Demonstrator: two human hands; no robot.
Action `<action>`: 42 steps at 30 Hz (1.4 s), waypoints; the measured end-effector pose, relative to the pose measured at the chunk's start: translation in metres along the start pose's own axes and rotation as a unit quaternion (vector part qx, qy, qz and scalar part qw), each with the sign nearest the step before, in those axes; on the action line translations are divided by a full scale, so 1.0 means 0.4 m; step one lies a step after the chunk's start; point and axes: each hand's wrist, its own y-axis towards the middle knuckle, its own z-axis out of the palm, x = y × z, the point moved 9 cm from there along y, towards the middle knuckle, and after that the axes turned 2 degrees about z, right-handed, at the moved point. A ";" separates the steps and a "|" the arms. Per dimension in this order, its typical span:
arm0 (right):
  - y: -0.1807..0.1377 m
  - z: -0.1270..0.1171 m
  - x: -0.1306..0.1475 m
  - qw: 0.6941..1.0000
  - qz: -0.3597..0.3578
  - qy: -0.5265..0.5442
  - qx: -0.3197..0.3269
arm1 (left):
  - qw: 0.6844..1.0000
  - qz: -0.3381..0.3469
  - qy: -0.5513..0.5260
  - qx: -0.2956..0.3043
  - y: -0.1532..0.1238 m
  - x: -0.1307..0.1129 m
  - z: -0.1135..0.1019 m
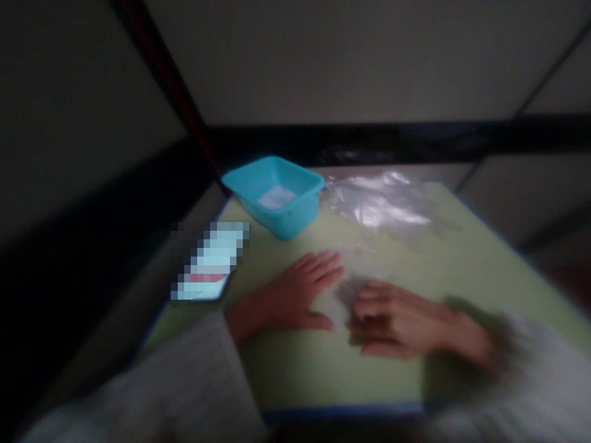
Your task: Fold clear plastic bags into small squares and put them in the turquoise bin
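Note:
My left hand (pixel 300 292) lies flat on the yellow-green table (pixel 341 381), palm down with its fingers stretched out. Beside it, my right hand (pixel 392 320) is closed, its fingers curled under and pointing toward the left hand. Whatever it may hold is hidden and blurred. Between and just beyond the hands lies a faint, see-through sheet (pixel 364 249) that looks like clear plastic; its edges are hard to make out. A crumpled heap of clear plastic bags (pixel 388 206) rests farther back on the right.
A turquoise plastic basin (pixel 298 215) with something white and flat inside stands at the table's back left. A phone (pixel 212 261) with a lit, blurred-out screen lies at the left edge. Behind the table rises a pale wall (pixel 360 67) with a dark band.

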 end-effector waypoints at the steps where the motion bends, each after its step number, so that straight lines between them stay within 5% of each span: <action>1: 0.000 0.000 0.000 1.000 0.000 0.004 0.000 | 1.000 0.001 0.000 -0.001 -0.001 0.001 0.000; 7: -0.006 -0.020 -0.009 0.997 0.003 0.021 -0.069 | 1.000 -0.010 0.010 0.006 -0.004 0.012 0.007; 12: -0.005 -0.037 -0.100 0.981 0.133 0.034 -0.138 | 0.997 -0.068 0.017 -0.012 0.007 0.026 0.008; 22: -0.004 0.062 -0.202 0.962 0.272 -0.020 0.001 | 0.990 -0.130 0.055 0.002 0.013 0.042 0.025; 34: -0.135 0.050 -0.271 0.937 0.320 0.079 0.119 | 0.990 -0.134 0.041 0.002 0.012 0.047 0.023; 42: -0.179 0.015 -0.280 0.940 0.309 0.114 0.091 | 0.991 -0.130 0.015 -0.020 0.006 0.053 0.025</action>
